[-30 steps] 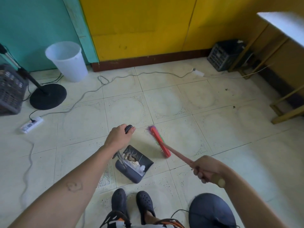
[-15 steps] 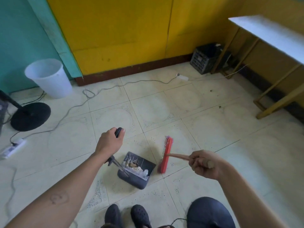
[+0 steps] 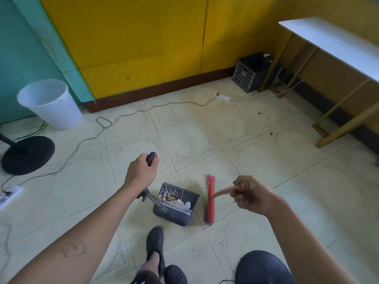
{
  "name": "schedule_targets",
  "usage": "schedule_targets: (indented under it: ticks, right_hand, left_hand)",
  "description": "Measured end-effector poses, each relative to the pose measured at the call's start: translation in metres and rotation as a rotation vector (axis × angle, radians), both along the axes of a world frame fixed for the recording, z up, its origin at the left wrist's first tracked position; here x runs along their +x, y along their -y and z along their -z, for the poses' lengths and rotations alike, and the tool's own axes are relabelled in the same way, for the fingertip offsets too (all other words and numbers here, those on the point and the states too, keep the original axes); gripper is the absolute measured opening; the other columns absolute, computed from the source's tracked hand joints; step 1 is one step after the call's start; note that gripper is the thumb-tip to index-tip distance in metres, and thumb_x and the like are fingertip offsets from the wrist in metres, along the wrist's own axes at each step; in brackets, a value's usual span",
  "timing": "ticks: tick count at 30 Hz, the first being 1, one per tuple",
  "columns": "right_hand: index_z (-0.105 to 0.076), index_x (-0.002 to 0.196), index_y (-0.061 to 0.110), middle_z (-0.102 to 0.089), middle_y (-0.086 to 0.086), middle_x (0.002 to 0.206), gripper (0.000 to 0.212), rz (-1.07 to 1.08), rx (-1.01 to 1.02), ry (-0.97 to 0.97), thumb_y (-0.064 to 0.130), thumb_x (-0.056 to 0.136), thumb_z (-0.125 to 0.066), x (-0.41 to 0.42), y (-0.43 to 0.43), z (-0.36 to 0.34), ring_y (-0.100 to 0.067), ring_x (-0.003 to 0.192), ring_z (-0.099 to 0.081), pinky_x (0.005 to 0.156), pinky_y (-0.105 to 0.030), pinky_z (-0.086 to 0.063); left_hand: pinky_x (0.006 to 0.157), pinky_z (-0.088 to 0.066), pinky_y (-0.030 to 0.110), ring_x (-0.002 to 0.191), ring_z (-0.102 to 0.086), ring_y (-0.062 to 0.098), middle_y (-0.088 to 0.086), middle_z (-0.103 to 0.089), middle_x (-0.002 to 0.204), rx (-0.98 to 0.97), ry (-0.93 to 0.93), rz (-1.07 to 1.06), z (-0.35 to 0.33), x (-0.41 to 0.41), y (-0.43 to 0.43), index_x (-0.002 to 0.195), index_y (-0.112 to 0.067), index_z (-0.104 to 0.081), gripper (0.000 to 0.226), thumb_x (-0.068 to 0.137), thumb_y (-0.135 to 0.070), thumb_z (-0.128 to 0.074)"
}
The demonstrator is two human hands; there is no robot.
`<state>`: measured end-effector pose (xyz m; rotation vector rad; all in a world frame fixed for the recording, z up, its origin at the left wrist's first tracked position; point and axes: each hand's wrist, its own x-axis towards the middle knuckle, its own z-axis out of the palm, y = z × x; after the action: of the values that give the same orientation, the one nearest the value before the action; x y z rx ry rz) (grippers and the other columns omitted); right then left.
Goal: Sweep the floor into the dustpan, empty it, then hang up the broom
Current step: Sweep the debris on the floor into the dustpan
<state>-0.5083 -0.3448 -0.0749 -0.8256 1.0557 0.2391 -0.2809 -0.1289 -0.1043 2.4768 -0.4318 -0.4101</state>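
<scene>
one grey dustpan [image 3: 174, 217] on the tiled floor [image 3: 256, 160], pale scraps inside, just ahead of two dark shoes [image 3: 155, 240]. one red broom [image 3: 209, 198], head on the floor just right of the pan. left grip [image 3: 141, 173] wrapped round the dustpan's dark handle; right grip [image 3: 251, 194] clenched on the broom stick. around: one white bucket [image 3: 49, 103], one black stand base [image 3: 27, 154], one crate [image 3: 249, 72], one table [image 3: 328, 42]. one grey cable [image 3: 123, 115] loops across the tiles ahead.
</scene>
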Motion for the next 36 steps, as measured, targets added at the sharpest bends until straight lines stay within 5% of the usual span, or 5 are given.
schedule_targets:
  ticks: [11,16,24,29,36]
  right_hand:
    - [-0.055,0.087,0.005,-0.056,-0.024,0.085,0.012,0.319,0.097,0.083,0.005,0.075,-0.055,0.082,0.015,0.02,-0.018,0.043,-0.053,0.041,-0.021,-0.049]
    - [-0.046,0.084,0.004,-0.024,-0.028,0.148,0.018,0.525,0.18,0.095,-0.006,0.072,-0.056,0.116,0.03,0.032,-0.018,0.053,-0.056,0.045,-0.022,-0.052]
    - [-0.041,0.101,0.005,-0.029,-0.025,0.146,0.016,0.571,0.123,0.062,-0.005,0.089,-0.039,0.146,0.046,0.024,-0.015,0.045,-0.048,0.04,-0.02,-0.047]
    - [-0.042,0.093,0.006,-0.049,-0.015,0.068,0.02,0.504,0.009,-0.028,-0.012,0.086,-0.042,0.166,0.094,0.036,-0.018,0.051,-0.048,0.044,-0.023,-0.049]
    - [-0.041,0.108,-0.001,-0.039,-0.021,0.095,0.029,0.399,-0.199,-0.191,-0.018,0.085,-0.04,0.171,0.213,0.058,-0.018,0.059,-0.043,0.04,-0.022,-0.048]
  left_hand:
    - [0.049,-0.037,0.026,0.057,-0.051,0.015,0.002,-0.056,0.066,-0.083,-0.136,0.105,0.019,0.077,0.037,0.081,-0.009,-0.054,0.035,0.097,-0.039,-0.051]
    - [0.048,-0.035,0.024,0.057,-0.051,0.014,0.0,-0.055,0.065,-0.098,-0.171,0.157,0.023,0.115,0.054,0.079,-0.01,-0.053,0.033,0.097,-0.037,-0.052]
    - [0.054,-0.042,0.03,0.063,-0.056,0.022,0.004,-0.059,0.067,-0.066,-0.13,0.281,0.022,0.165,0.096,0.076,-0.01,-0.054,0.037,0.094,-0.043,-0.054]
    - [0.056,-0.048,0.03,0.064,-0.06,0.022,0.001,-0.06,0.065,-0.02,-0.106,0.38,0.028,0.187,0.139,0.072,-0.017,-0.054,0.036,0.093,-0.046,-0.054]
    - [0.053,-0.041,0.029,0.062,-0.057,0.024,0.001,-0.058,0.062,0.063,0.003,0.375,0.035,0.205,0.213,0.071,-0.016,-0.053,0.039,0.091,-0.049,-0.056]
